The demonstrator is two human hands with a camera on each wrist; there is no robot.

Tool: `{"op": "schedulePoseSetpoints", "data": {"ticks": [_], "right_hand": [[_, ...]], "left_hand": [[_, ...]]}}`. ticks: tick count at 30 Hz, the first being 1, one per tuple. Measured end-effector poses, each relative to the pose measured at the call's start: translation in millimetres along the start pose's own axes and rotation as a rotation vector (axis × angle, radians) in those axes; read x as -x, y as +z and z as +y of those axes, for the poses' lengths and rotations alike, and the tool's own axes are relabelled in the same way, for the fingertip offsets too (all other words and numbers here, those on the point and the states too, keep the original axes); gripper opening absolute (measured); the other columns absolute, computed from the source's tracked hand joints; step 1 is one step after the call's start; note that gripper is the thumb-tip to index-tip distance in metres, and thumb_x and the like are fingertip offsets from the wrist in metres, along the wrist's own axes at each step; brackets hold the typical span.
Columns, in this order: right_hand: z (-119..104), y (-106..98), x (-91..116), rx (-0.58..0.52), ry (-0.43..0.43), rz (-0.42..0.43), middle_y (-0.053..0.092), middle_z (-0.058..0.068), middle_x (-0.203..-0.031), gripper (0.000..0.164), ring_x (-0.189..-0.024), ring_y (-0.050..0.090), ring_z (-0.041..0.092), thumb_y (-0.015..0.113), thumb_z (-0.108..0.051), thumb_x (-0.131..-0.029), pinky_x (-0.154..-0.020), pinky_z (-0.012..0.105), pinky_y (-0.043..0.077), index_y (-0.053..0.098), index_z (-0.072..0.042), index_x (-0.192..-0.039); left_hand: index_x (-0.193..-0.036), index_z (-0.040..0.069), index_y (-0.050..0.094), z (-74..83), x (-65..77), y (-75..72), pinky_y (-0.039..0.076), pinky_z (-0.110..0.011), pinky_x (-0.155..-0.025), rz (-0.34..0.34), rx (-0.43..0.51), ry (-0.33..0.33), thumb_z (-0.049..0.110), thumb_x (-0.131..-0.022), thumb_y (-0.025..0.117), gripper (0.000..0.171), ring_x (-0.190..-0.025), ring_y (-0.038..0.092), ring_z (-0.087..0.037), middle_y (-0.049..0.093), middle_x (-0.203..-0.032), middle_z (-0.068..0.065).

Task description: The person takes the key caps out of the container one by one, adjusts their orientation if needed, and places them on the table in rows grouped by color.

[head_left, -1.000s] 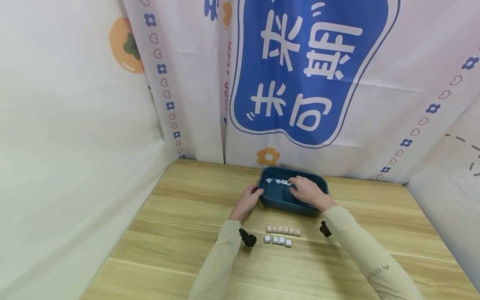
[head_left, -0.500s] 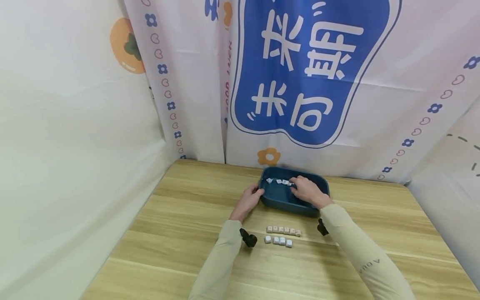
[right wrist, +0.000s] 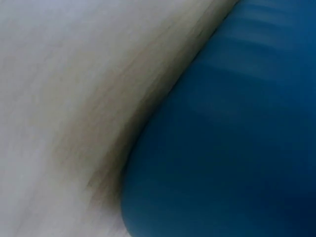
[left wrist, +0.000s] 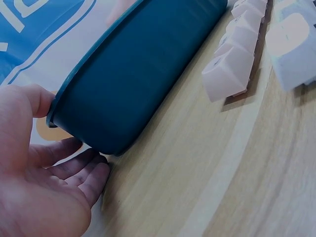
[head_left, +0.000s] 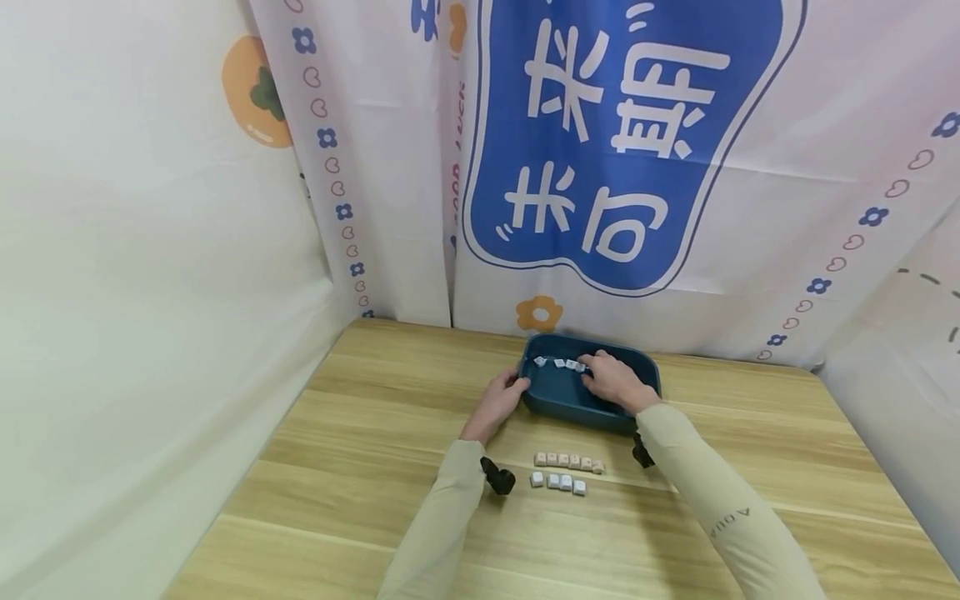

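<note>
A dark teal tray (head_left: pixel 573 412) stands at the far side of the table. My left hand (head_left: pixel 495 404) holds its left end, the thumb at the rim and the fingers against the outer wall in the left wrist view. Inside the tray, a row of small pale keycaps (head_left: pixel 558 363) lies along the far side. My right hand (head_left: pixel 617 383) reaches over the near rim, its thumb and fingers pinching the rightmost visible keycap (head_left: pixel 581 367). The right wrist view shows only the tray's outer wall (right wrist: pixel 222 138) and the table, with the right hand out of frame.
Nearer on the wooden table (head_left: pixel 360 500) lies a row of pinkish keycaps (head_left: pixel 564 460). In front of it sits a row of white keycaps (head_left: pixel 566 482), with a gap after the leftmost. A printed curtain (head_left: pixel 420 283) hangs right behind the tray.
My right forearm has swung a little to the left while its fingers stay at the same keycap. The left hand, the tray and the keycap rows look the same.
</note>
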State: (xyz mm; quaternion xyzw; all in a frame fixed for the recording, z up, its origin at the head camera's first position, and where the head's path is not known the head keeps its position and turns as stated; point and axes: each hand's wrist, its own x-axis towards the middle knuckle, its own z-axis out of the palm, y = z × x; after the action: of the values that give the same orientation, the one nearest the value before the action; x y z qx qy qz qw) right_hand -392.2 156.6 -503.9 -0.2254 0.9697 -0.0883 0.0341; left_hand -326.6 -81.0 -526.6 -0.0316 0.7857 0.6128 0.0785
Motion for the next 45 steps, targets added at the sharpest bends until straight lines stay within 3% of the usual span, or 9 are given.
{"op": "schedulePoseSetpoints", "data": {"ticks": [22,31,40,45], "right_hand": [[1.1,4.9,-8.9,0.002,0.023,-0.02,0.06,0.021,-0.121,0.041,-0.106,0.061,0.034,0.061,-0.02,-0.095,-0.09,0.051,0.052,0.058,-0.004,-0.133],[4.3,6.0,-10.0,-0.018,-0.003,0.007,0.065,0.013,-0.104,0.019,-0.091,0.062,0.027,0.061,-0.017,-0.094,-0.082,0.048,0.053,0.067,-0.007,-0.109],[2.7,-9.0,-3.0,-0.054,-0.016,0.007,0.069,0.016,-0.105,0.023,-0.086,0.065,0.026,0.058,-0.014,-0.096,-0.08,0.046,0.055,0.067,-0.002,-0.112],[-0.5,-14.5,3.2,-0.069,-0.045,0.052,0.069,0.016,-0.113,0.028,-0.097,0.066,0.028,0.054,-0.013,-0.098,-0.085,0.048,0.054,0.065,-0.003,-0.122]], "left_hand": [[-0.145,0.006,0.046,1.1,-1.3,-0.4,0.037,-0.047,-0.114,0.015,-0.009,-0.003,0.038,-0.097,0.051,0.058,-0.137,0.045,-0.029,0.049,-0.148,-0.014],[-0.145,0.006,0.046,0.6,1.0,0.2,0.038,-0.047,-0.113,0.007,-0.018,0.005,0.038,-0.097,0.051,0.058,-0.136,0.046,-0.03,0.049,-0.147,-0.014],[-0.144,0.006,0.047,0.6,1.0,1.2,0.038,-0.047,-0.112,0.016,-0.023,0.009,0.04,-0.096,0.052,0.059,-0.135,0.047,-0.03,0.051,-0.145,-0.014],[-0.144,0.006,0.047,1.2,-0.3,1.4,0.038,-0.047,-0.113,0.015,-0.026,0.011,0.039,-0.096,0.051,0.058,-0.135,0.047,-0.03,0.051,-0.145,-0.014]]}}
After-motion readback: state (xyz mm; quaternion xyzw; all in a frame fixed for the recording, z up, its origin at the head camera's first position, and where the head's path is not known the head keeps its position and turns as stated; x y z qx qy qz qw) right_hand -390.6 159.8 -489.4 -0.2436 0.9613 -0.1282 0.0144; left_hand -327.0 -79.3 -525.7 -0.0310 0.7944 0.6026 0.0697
